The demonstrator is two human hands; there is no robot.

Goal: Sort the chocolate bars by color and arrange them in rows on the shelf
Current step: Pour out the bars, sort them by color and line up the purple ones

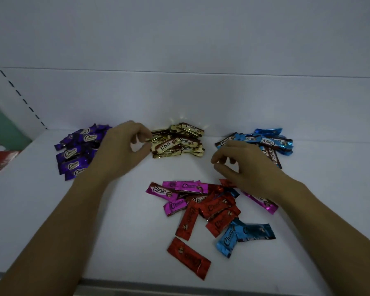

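Shelf (115, 231), white.

- Three sorted piles are lying along the back edge: purple bars (77, 152) toward the back left corner, gold bars (177, 139) at the middle, blue pile (267, 139) toward the right.
- An unsorted heap is sitting nearer the front edge, about the middle: pink bars (179, 186) at its back, red bars (214, 208) overlapping in the centre, two blue bars (244, 233) at its right front. A lone red bar (188, 257) is lying closest to the front edge.
- One more pink bar (263, 201) is poking out from under my right wrist.

My left hand (124, 146) is hanging between the purple and gold piles, fingers curled. The forefinger tip is meeting the left end of a gold wrapper; I cannot tell whether I am gripping it.

My right hand (246, 167) is hovering between the blue pile and the heap, fingers loosely curled, holding nothing.
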